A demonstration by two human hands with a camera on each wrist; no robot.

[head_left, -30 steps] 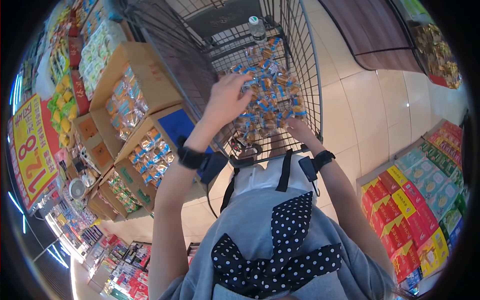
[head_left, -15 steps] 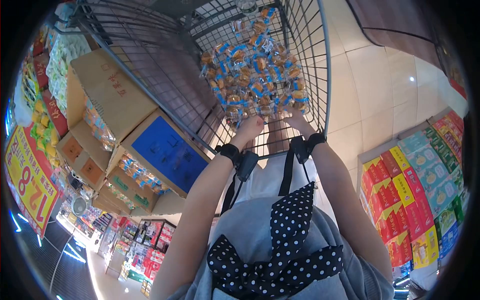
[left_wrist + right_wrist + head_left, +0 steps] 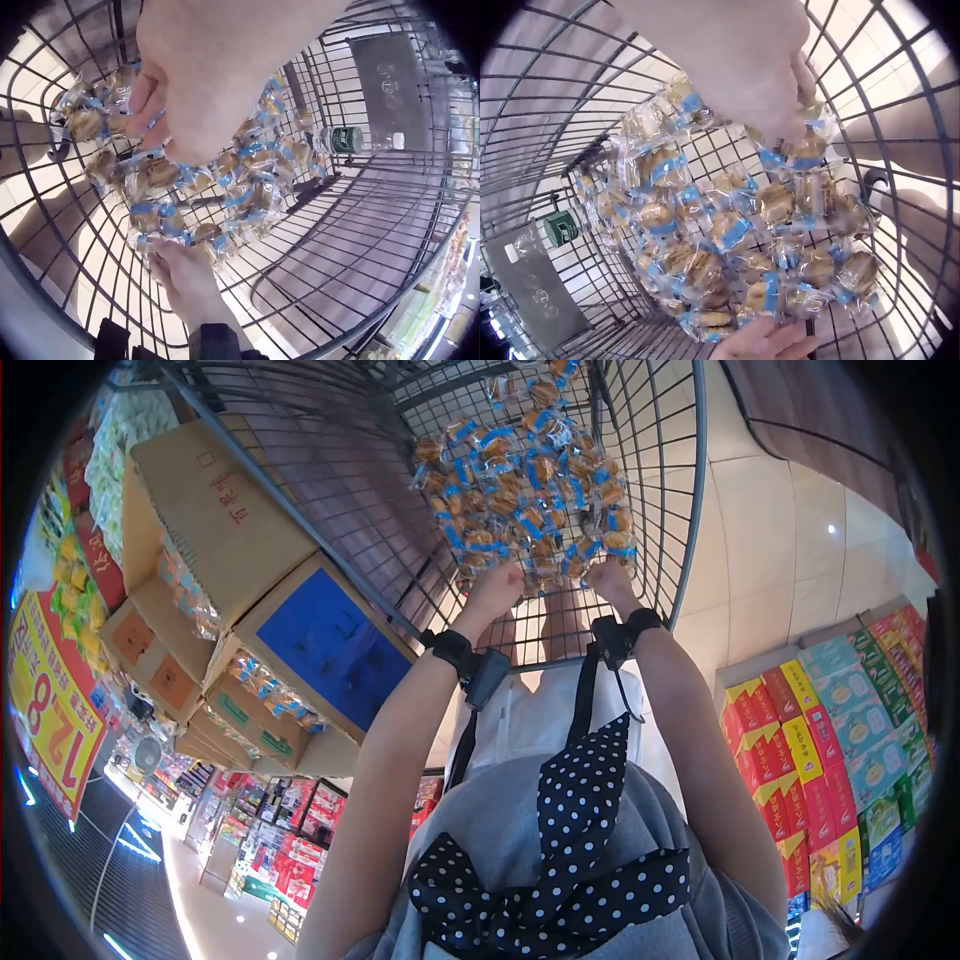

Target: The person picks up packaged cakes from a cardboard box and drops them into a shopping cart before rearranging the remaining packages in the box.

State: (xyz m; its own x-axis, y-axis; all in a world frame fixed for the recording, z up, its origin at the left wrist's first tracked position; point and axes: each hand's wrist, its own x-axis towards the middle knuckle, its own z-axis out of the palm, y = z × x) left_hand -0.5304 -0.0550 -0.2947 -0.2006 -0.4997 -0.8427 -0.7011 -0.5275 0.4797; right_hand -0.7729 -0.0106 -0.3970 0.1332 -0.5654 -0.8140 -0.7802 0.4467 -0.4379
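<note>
Many wrapped pastries (image 3: pixel 530 480), golden brown in clear wrappers with blue bands, lie in a layer over the wire bottom of a shopping cart (image 3: pixel 690 510). At the near left edge of the layer my left hand (image 3: pixel 497 590) has curled fingers; a blue band shows between them in the left wrist view, where the hand (image 3: pixel 217 75) covers much of the layer. My right hand (image 3: pixel 610 580) is at the near right edge. In the right wrist view this hand (image 3: pixel 757 82) pinches a wrapped pastry (image 3: pixel 806 154) beside the cart's wire wall.
A clear bottle with a green label (image 3: pixel 346 139) lies toward the cart's far end, near a grey panel (image 3: pixel 390 90). Cardboard boxes (image 3: pixel 210 520) of packaged snacks stand left of the cart. Stacked red and yellow boxes (image 3: pixel 790 740) are at the right, across the tiled floor (image 3: pixel 760 560).
My left hand has come back from over the middle of the pastries to their near edge, beside the right hand. The head view has tilted, so the bottle has nearly left it.
</note>
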